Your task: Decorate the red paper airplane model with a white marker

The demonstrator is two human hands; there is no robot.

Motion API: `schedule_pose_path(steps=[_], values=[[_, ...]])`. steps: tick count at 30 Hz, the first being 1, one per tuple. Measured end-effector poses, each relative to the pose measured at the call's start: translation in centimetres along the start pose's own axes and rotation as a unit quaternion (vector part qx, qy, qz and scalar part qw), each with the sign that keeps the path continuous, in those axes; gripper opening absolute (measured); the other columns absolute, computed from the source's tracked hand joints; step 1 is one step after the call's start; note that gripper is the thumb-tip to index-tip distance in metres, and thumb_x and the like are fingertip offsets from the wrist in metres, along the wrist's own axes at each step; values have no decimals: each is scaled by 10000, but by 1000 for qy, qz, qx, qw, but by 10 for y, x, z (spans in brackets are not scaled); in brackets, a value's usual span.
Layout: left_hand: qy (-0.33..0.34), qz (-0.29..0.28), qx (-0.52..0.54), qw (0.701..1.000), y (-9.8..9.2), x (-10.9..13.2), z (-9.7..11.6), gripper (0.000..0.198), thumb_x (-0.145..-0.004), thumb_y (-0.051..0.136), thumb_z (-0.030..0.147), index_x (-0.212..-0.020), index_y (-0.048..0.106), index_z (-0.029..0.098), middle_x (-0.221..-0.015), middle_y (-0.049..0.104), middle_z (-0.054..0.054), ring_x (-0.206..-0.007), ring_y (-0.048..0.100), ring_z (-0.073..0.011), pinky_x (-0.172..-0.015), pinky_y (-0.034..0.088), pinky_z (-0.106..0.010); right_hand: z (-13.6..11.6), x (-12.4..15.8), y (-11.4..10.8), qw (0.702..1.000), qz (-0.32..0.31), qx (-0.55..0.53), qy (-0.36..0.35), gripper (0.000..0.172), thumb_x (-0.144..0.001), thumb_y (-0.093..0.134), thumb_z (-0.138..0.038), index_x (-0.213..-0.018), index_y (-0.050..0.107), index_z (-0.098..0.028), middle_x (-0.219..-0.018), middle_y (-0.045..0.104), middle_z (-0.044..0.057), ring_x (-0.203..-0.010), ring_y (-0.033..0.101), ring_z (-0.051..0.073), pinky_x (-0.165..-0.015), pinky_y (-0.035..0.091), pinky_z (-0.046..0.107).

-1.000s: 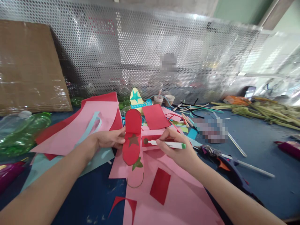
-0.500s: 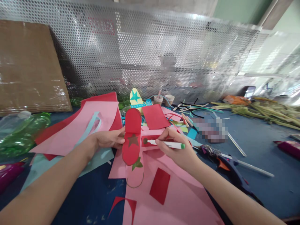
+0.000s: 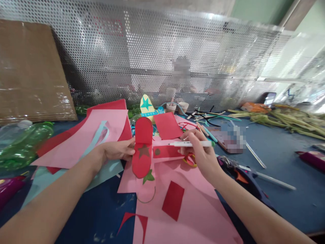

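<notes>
My left hand point(image 3: 124, 149) pinches the left edge of a red paper cutout point(image 3: 142, 162) with a rounded top, a crease across it and a brown star on its lower part. My right hand point(image 3: 203, 152) grips a white marker point(image 3: 175, 144) with a green end, its tip pointing left, above a red paper strip point(image 3: 169, 152). A dark round spot shows on that strip. Beneath my right hand are scissors handles point(image 3: 190, 160), partly hidden. A green star point(image 3: 149, 176) and a thin curved line lie on the pink paper point(image 3: 193, 206) below the cutout.
Pink sheet point(image 3: 111, 118) and other papers are stacked at left beside a green bottle point(image 3: 27, 144). A glue gun point(image 3: 243, 178), a blurred phone point(image 3: 231, 142) and dried husks point(image 3: 286, 118) lie at right. Cardboard point(image 3: 33, 71) leans against the perforated screen point(image 3: 152, 51).
My right hand has lifted the marker off the dark spot on the red strip and moved up and to the right. My left hand still holds the red cutout in place.
</notes>
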State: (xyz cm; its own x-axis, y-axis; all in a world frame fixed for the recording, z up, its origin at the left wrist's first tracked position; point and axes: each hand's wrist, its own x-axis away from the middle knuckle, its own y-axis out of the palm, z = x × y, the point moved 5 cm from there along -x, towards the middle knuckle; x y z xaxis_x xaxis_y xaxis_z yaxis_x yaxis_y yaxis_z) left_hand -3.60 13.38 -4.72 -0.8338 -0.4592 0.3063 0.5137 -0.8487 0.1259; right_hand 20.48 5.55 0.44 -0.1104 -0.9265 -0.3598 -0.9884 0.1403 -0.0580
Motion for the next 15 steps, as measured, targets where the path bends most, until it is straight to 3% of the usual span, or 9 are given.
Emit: schedule_pose_path(steps=[4,7,11,15], values=[[3,0,-7,1000,0,0,0,877,-675,768,449,-1402,291,340,-1301,539,-65,-1061,580,-226,-769,493,-267,-7,3,10,995,-53,63,-48,215,-822,576,-353,-692,498,-201,-603,510,-23,-535,456,105,-498,355,232],[-7,4,-11,1000,0,0,1,836,-691,748,473,-1393,315,336,-1313,532,-63,-1085,565,-242,-763,497,-272,-7,4,11,995,-51,65,-60,162,-803,576,-285,-697,488,-201,-614,492,-31,-533,426,98,-490,335,229],[-13,11,-21,1000,-1,0,1,843,-704,728,489,-1413,291,359,-1324,523,-52,-1100,553,-252,-734,498,-264,2,3,8,998,-29,56,-19,205,-794,554,-274,-653,417,-216,-552,411,-60,-458,348,85,-426,272,225],[-13,9,-27,1000,-1,-1,1,860,-712,723,486,-1427,261,362,-1322,516,-58,-1100,555,-251,-723,496,-257,3,3,7,996,-25,71,-37,225,-784,557,-249,-633,393,-219,-531,384,-67,-464,326,85,-440,255,231]])
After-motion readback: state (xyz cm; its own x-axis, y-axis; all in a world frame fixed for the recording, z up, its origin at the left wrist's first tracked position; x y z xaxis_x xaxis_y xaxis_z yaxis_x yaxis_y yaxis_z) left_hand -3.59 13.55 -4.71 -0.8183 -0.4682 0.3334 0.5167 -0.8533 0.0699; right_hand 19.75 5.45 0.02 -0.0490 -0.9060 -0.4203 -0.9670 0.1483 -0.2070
